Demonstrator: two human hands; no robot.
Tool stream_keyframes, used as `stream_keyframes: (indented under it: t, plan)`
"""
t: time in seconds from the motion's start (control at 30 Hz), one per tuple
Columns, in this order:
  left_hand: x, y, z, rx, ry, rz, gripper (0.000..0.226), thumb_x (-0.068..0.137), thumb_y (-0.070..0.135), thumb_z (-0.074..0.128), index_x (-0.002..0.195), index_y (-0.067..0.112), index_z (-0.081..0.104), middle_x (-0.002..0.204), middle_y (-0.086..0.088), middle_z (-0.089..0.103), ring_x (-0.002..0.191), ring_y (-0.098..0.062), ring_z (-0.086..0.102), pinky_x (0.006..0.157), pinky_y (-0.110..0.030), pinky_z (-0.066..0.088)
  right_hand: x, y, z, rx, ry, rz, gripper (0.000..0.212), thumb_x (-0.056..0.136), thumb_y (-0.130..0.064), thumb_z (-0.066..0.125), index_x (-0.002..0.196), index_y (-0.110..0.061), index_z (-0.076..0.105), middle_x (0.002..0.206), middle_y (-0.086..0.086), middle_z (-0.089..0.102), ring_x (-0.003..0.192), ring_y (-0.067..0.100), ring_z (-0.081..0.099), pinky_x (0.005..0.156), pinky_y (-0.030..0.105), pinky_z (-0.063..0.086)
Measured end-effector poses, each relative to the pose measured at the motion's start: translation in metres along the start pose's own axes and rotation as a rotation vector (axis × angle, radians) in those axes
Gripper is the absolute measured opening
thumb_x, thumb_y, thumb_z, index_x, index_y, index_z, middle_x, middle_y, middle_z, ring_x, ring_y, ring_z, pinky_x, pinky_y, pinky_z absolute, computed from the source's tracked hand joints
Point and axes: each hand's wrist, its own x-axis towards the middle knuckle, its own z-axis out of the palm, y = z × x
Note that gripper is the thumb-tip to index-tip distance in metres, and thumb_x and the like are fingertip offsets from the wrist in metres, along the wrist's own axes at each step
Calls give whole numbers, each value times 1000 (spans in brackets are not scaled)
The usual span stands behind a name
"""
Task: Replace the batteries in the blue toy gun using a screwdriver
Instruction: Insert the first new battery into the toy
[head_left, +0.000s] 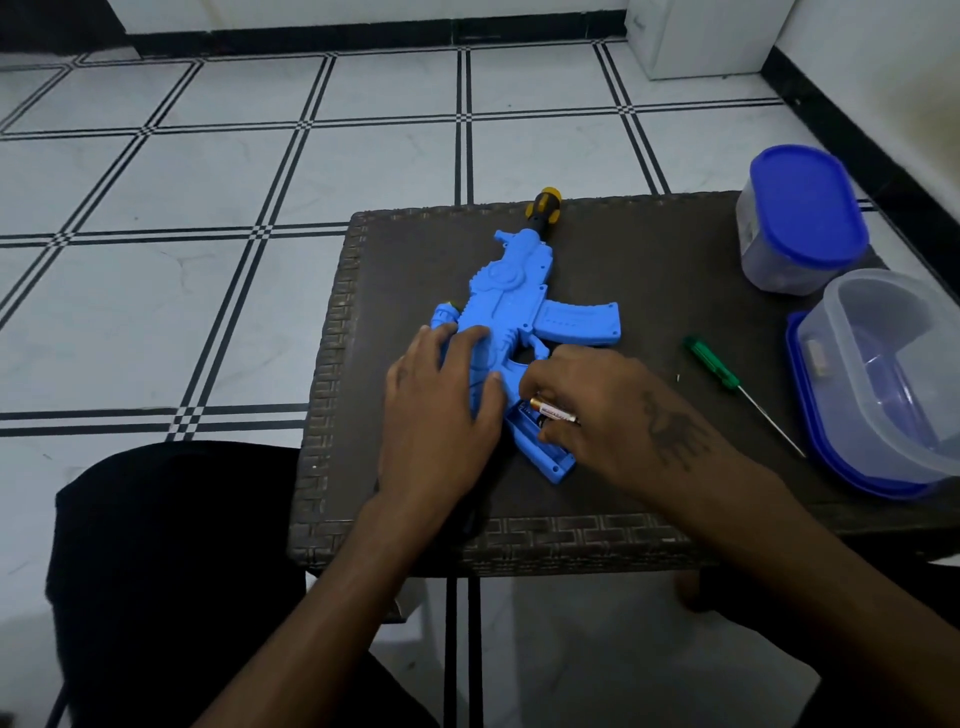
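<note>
The blue toy gun (511, 306) lies flat on the dark tabletop (649, 249), with the left hand (441, 410) spread flat, pressing its rear half. The right hand (597, 410) pinches a battery (555, 413) right over the open grip compartment. The green screwdriver (727, 379) lies just to the right.

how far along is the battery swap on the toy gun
Done: the grip compartment of the toy gun is open, the screwdriver laid aside. In hand: the right hand pinches a battery at it while the left hand steadies the gun. Left: seating batteries, screwing the cover on.
</note>
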Motion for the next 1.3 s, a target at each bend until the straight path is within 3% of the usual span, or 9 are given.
stream_keyframes:
  t: [0.1,0.27,0.37,0.47,0.63,0.83,1.03,1.2,1.3]
  plan:
    - [0,0,0,0,-2,-3,50,94,47,38,139,29,49,146,2,45,143,-22,38,116,-47,31,0,6,-1,112,80,0,23,82,-18,74,104,-20,66,99,-3,63,91,16,58,80,36,48]
    - [0,1,0,24,-8,-6,48,95,46,39,140,29,47,145,1,45,142,-23,38,116,-48,32,-12,23,-12,259,119,135,19,94,-11,49,97,-27,58,80,-10,60,69,9,55,66,32,44]
    - [0,2,0,31,-4,-7,48,96,44,40,140,28,47,146,0,45,142,-23,38,115,-49,32,-24,26,-11,366,65,184,16,94,-10,48,90,-22,57,63,-8,49,58,6,49,55,18,35]
    - [-1,2,0,24,-4,-7,48,96,43,40,140,27,48,145,-2,45,141,-25,40,114,-50,34,-30,25,-4,368,2,195,8,88,-21,60,88,-25,55,73,-6,54,66,6,50,59,18,37]
    - [-1,3,-1,32,3,-6,47,95,43,41,139,26,48,145,-2,46,141,-25,40,114,-50,34,-32,28,4,338,16,202,20,83,-30,73,90,-32,54,76,-8,50,68,1,49,58,15,31]
    - [-1,3,0,25,8,-4,46,96,41,43,139,26,49,144,-1,46,142,-24,39,115,-48,33,-29,29,5,352,27,208,25,81,-25,77,88,-31,54,75,-9,51,67,1,49,59,15,33]
    - [-2,4,0,19,7,-5,46,96,41,44,139,26,49,145,-2,46,142,-25,40,115,-48,33,-19,31,5,540,-14,304,34,70,-14,86,85,-26,58,71,-8,51,58,2,44,57,21,39]
    - [-1,3,0,28,4,-7,44,98,39,46,140,26,48,145,-3,46,141,-25,40,116,-50,32,-9,31,3,659,-67,389,36,66,-5,87,83,-19,59,68,-5,52,53,0,44,49,11,38]
    - [-2,5,0,31,-2,-7,45,97,40,44,140,26,48,144,-3,46,141,-26,41,115,-50,32,-5,28,5,709,-91,417,36,67,4,83,84,-17,59,65,-2,53,56,6,48,52,19,42]
